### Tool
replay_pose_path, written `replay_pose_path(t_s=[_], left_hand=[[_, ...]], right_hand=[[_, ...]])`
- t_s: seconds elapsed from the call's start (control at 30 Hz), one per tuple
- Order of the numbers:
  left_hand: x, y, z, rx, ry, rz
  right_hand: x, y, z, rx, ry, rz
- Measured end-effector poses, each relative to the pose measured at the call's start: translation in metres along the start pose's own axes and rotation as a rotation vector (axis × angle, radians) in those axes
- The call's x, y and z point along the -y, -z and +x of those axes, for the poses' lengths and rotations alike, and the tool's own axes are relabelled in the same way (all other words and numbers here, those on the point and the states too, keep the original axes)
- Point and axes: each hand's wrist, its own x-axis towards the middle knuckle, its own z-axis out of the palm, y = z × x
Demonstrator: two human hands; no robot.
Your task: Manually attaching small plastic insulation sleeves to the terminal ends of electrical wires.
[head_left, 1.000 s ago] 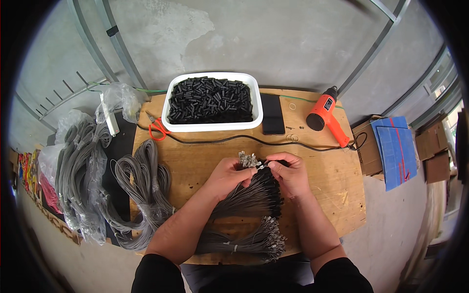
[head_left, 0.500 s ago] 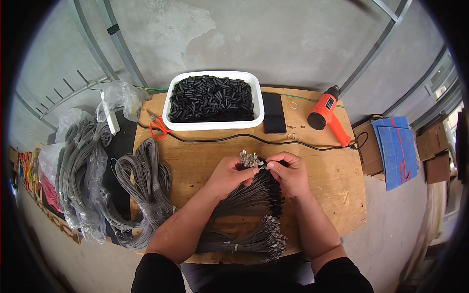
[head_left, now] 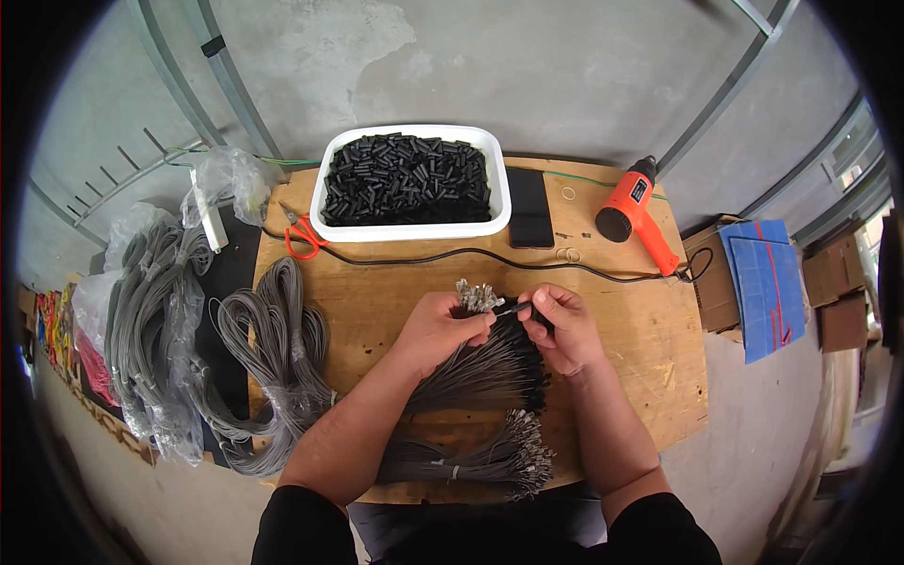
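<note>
Hardly shifted since a second ago: both hands at the same spot over the board, right fingers now pinching a small black sleeve drawn a little clear of the wire ends.

Largest first:
- Wooden board point(head_left: 640, 377), serving as worktop, lying over a grey floor.
- Bagged grey cable coils point(head_left: 151, 330) off the board's left edge, with loose grey coils point(head_left: 273, 348) just beside them, partly on the board.
- White tub point(head_left: 504, 188) at the far edge, heaped with short black tubes point(head_left: 405, 179).
- Blue folder point(head_left: 767, 282) on cardboard boxes, well apart to the right.
- Wire bundle point(head_left: 471, 372) fanned across the board's middle, metal terminal ends up at point(head_left: 476, 297). A second tied bundle point(head_left: 480, 457) nearer the body, terminals pointing right.
- Orange heat gun point(head_left: 636, 212) right of the tub, black cord trailing leftward along the board.
- Left hand point(head_left: 438, 330) closed round the bundle just below the terminals.
- Right hand point(head_left: 563, 325) just beside it, thumb and forefinger narrowed on the sleeve point(head_left: 516, 308), touching one wire's tip.
- Black phone point(head_left: 530, 207) flat between tub and gun.
- Red-handled scissors point(head_left: 299, 240) left of the tub.
</note>
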Motion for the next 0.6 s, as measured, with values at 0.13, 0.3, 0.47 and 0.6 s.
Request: replay_pose_path(t_s=[0.13, 0.3, 0.47, 0.6], left_hand=[[-0.0006, -0.0009, -0.0001, 0.036, -0.021, -0.002], [0.0006, -0.0011, 0.0, 0.028, 0.002, 0.047], [0.0011, -0.0011, -0.0001, 0.028, -0.007, 0.006], [0.0011, -0.001, -0.0006, 0.035, -0.009, -0.002]], right_hand=[[-0.0001, 0.0001, 0.0016, 0.009, -0.027, -0.016], [-0.0018, -0.002, 0.0008, 0.013, -0.079, -0.016], [-0.0018, -0.0043, -0.0004, 0.028, -0.056, -0.021], [-0.0035, -0.0062, 0.0002, 0.014, -0.058, -0.056]])
